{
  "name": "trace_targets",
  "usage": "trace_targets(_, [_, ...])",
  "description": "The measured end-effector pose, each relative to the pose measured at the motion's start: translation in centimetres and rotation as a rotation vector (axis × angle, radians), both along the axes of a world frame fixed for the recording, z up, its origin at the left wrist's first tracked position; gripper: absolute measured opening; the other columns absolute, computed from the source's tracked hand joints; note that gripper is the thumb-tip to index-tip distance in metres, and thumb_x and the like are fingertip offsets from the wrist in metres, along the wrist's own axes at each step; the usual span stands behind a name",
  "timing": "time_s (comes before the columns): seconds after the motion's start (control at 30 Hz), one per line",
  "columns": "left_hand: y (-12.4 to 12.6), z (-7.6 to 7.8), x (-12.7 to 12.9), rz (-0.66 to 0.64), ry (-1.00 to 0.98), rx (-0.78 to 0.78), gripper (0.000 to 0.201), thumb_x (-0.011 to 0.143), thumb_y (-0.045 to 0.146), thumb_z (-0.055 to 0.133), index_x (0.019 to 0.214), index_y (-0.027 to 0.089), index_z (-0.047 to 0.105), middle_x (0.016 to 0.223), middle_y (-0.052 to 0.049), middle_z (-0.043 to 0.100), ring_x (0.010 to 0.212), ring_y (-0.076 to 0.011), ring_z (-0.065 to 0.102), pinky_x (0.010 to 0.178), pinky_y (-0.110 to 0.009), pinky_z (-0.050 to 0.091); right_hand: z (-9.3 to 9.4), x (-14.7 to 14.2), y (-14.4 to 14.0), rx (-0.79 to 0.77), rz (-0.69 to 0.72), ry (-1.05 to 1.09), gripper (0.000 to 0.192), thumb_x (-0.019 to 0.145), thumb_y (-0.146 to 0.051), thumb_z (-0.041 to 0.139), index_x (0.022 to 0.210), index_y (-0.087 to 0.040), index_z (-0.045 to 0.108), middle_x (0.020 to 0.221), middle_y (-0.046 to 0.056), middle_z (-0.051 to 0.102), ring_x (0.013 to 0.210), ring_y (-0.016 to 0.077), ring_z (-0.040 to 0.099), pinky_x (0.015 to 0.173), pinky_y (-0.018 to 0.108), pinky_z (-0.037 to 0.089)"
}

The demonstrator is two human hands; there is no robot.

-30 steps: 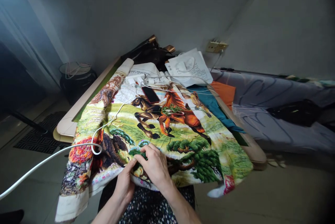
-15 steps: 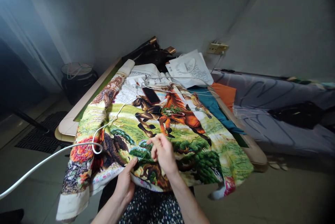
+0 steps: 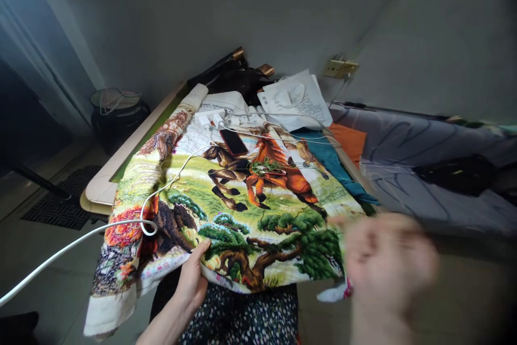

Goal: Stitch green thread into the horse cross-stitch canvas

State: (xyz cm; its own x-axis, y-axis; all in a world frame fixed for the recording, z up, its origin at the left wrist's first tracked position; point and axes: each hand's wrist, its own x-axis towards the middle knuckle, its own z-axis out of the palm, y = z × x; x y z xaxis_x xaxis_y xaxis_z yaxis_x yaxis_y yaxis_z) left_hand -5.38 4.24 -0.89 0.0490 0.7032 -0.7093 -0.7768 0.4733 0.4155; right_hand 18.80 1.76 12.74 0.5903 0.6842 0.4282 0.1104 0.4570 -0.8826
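Off the embroidery [image 3: 258, 210] now, right hand [image 3: 388, 264].

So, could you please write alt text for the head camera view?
A left hand grips the near edge of a colourful horse-and-pine embroidered cloth draped over a table, while the right hand is a motion blur to the right. A phone and white cable lie on the cloth.

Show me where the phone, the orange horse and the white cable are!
Phone [image 3: 233, 142]: head view, middle of its dark screen.
Orange horse [image 3: 287, 177]: head view, on its stitched body.
White cable [image 3: 72, 241]: head view, on the stretch hanging off the picture's left edge.
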Motion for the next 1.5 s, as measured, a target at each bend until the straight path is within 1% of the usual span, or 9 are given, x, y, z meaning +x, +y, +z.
trace_targets(0.03, [0.0,0.0,0.0,-0.001,0.004,-0.001,0.012,0.074,0.012,0.069,0.086,0.013,0.071,0.085,-0.006,0.077,0.077,-0.0202,0.071,0.083,-0.033,0.055,-1.8,-2.4,0.4,-0.097,0.131,0.022,0.019,0.085,-0.036,0.067,0.077,-0.024,0.054,0.042,-0.012,0.036,0.034,0.0069,0.035,0.048,0.023,0.045])
trace_targets(0.1, [-0.1,0.1,-0.1,-0.009,0.011,0.009,0.008,0.073,0.013,0.070,0.082,0.013,0.071,0.081,-0.006,0.076,0.072,-0.0188,0.070,0.078,-0.031,0.055,-5.5,-7.0,0.9,-0.467,0.461,-0.010,0.020,0.088,-0.039,0.060,0.078,-0.022,0.054,0.047,-0.009,0.043,0.037,0.0085,0.041,0.040,0.019,0.038])
trace_targets(0.13, [-0.1,0.1,-0.2,-0.014,0.012,0.015,0.006,0.073,0.013,0.071,0.079,0.013,0.070,0.078,-0.005,0.075,0.069,-0.0179,0.069,0.074,-0.030,0.055,-7.1,-8.9,1.0,-0.602,0.572,-0.047,0.020,0.089,-0.039,0.056,0.080,-0.021,0.055,0.050,-0.008,0.045,0.037,0.0083,0.041,0.037,0.018,0.034])
trace_targets(0.2, [-0.1,0.2,-0.2,-0.017,0.012,0.022,0.005,0.071,0.014,0.073,0.074,0.014,0.069,0.071,-0.002,0.073,0.063,-0.0159,0.066,0.067,-0.027,0.053,-9.5,-11.6,0.8,-0.741,0.632,-0.163,0.019,0.091,-0.036,0.050,0.087,-0.019,0.059,0.054,-0.006,0.050,0.038,0.0080,0.042,0.037,0.017,0.032])
trace_targets(0.27, [-0.1,0.2,-0.3,-0.004,0.012,0.015,0.006,0.070,0.013,0.074,0.071,0.014,0.068,0.066,0.000,0.071,0.060,-0.0144,0.064,0.063,-0.025,0.051,-10.7,-12.7,0.6,-0.772,0.588,-0.293,0.022,0.090,-0.031,0.048,0.090,-0.017,0.064,0.055,-0.004,0.054,0.038,0.0081,0.043,0.038,0.018,0.032])
trace_targets(0.43, [0.0,0.4,-0.3,-0.019,-0.001,-0.002,0.006,0.070,0.013,0.073,0.071,0.015,0.068,0.064,-0.001,0.070,0.057,-0.0142,0.062,0.062,-0.026,0.050,-10.5,-12.8,0.7,-0.730,0.473,-0.435,0.028,0.090,-0.028,0.047,0.082,-0.016,0.071,0.050,0.000,0.058,0.037,0.0100,0.048,0.039,0.019,0.034])
trace_targets(0.87, [0.1,0.5,-0.2,0.028,0.010,-0.023,0.007,0.074,0.007,0.068,0.074,0.014,0.069,0.067,-0.001,0.071,0.060,-0.0135,0.064,0.065,-0.025,0.051,-9.8,-13.0,1.1,-0.658,0.422,-0.513,0.029,0.085,-0.023,0.049,0.072,-0.019,0.074,0.045,-0.001,0.058,0.033,0.0109,0.045,0.036,0.021,0.033])
trace_targets(1.3, [0.1,0.6,-0.2,0.019,0.011,-0.023,0.006,0.072,0.008,0.071,0.072,0.014,0.068,0.067,-0.001,0.071,0.059,-0.0135,0.064,0.063,-0.025,0.051,-10.1,-12.7,1.2,-0.710,0.470,-0.471,0.032,0.086,-0.023,0.047,0.061,-0.018,0.067,0.047,0.000,0.059,0.033,0.0095,0.045,0.037,0.021,0.031])
trace_targets(1.5, [0.1,0.6,-0.1,0.023,0.024,-0.025,0.007,0.073,0.007,0.069,0.071,0.014,0.069,0.066,-0.001,0.070,0.058,-0.0131,0.063,0.063,-0.024,0.051,-10.0,-13.1,1.1,-0.690,0.432,-0.440,0.025,0.084,-0.022,0.050,0.067,-0.019,0.068,0.046,-0.001,0.058,0.032,0.0099,0.045,0.034,0.020,0.031])
